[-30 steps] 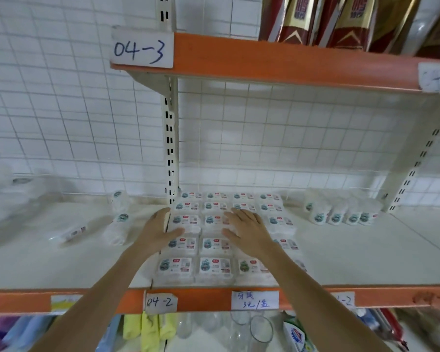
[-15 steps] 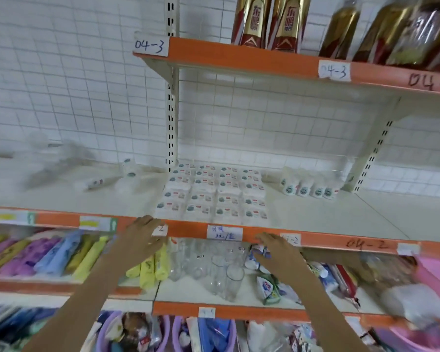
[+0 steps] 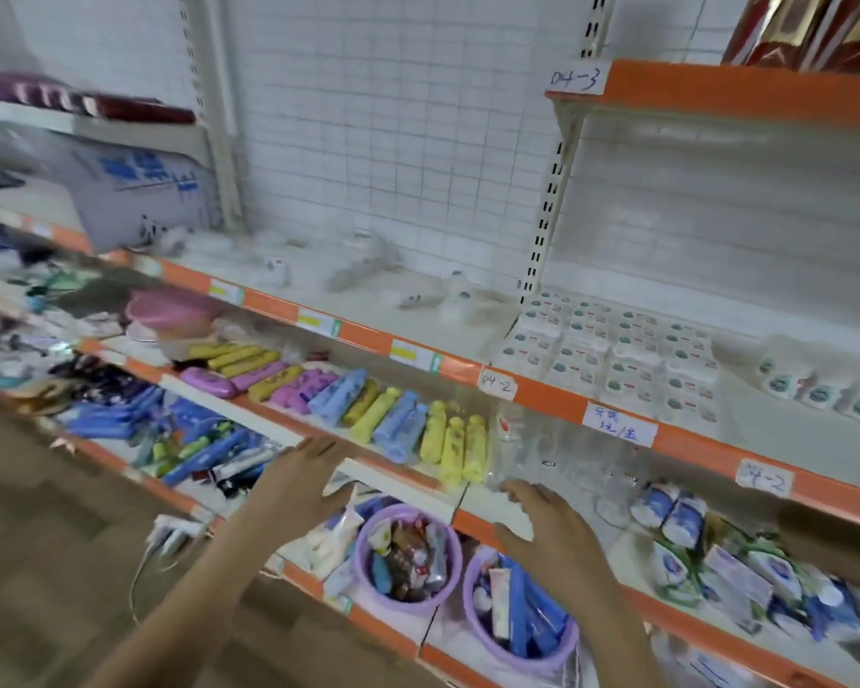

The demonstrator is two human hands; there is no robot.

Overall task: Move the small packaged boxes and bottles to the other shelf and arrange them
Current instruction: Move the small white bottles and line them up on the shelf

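Note:
Several small white packaged boxes [image 3: 611, 352] lie in neat rows on the orange-edged shelf [image 3: 532, 392] marked 04-2, at the right. A row of small white bottles [image 3: 825, 384] lies to their right. More white bottles and packets [image 3: 448, 295] lie scattered and blurred on the shelf bay to the left. My left hand [image 3: 301, 481] hovers with fingers spread in front of the lower shelves, holding nothing. My right hand [image 3: 547, 523] is also spread and empty, below the box shelf.
Coloured tubes [image 3: 388, 419] and clear glasses [image 3: 567, 454] fill the shelf under the boxes. Two purple buckets [image 3: 408, 558] of small goods stand lower down. A large white bag [image 3: 135, 191] sits at the far left. Red-gold packs [image 3: 810, 27] stand on shelf 04-3.
Both hands came off the rows of boxes and dropped down in front of the lower shelves. The view swung left and pulled back, so the boxes now sit at the right.

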